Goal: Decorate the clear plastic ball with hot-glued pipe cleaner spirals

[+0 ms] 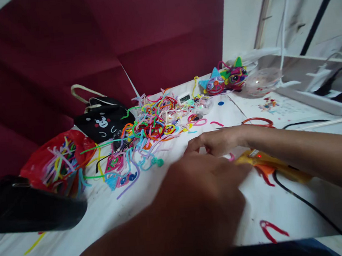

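Observation:
My left hand (pixel 201 198) reaches in from the bottom, blurred, its fingers pointing right beside a yellow glue gun (pixel 273 166) with a small red light. Whether it touches the gun's tip cannot be made out. My right hand (pixel 218 141) extends from the right over the white table, just beyond the left hand, fingers bent down; its fingertips are partly hidden. A small pink piece (pixel 230 156) lies between the hands and the gun. A tangled heap of colourful pipe cleaners (pixel 155 121) spreads to the left of the right hand.
Left stand a black cylinder (pixel 35 205), a red bag (pixel 61 164) of pipe cleaners and a black bag (pixel 103 119). Two decorated figures (pixel 224 79), a clear bowl (pixel 263 81) and a grey tray (pixel 316 88) are at the back right. A black cable (pixel 314 208) crosses the front right.

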The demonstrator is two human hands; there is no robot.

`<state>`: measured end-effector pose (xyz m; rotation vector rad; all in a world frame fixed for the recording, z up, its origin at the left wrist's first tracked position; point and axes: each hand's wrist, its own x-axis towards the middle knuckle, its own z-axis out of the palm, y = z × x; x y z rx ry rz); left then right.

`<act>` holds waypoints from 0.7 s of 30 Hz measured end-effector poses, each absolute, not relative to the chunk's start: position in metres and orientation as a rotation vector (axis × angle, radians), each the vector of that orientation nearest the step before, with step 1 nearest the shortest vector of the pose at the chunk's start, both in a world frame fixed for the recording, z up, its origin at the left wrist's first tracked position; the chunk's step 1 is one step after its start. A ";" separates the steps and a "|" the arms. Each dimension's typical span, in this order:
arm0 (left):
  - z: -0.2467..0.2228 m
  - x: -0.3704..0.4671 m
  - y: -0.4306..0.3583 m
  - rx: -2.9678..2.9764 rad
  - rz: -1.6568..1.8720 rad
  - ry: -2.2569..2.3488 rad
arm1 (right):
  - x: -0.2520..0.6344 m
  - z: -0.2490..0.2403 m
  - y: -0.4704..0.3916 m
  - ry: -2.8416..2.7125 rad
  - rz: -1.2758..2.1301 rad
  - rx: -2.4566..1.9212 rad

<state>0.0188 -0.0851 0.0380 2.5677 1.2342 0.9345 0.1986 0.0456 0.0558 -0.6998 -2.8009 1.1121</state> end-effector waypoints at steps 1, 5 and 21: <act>0.052 0.019 -0.080 2.576 0.859 1.270 | 0.199 0.055 0.046 -2.799 1.113 -0.693; 0.064 0.014 -0.076 2.489 0.562 1.720 | 0.200 0.052 0.046 -2.800 1.108 -0.689; 0.043 -0.032 -0.042 2.056 0.447 1.238 | 0.199 0.055 0.006 -2.715 0.858 -1.018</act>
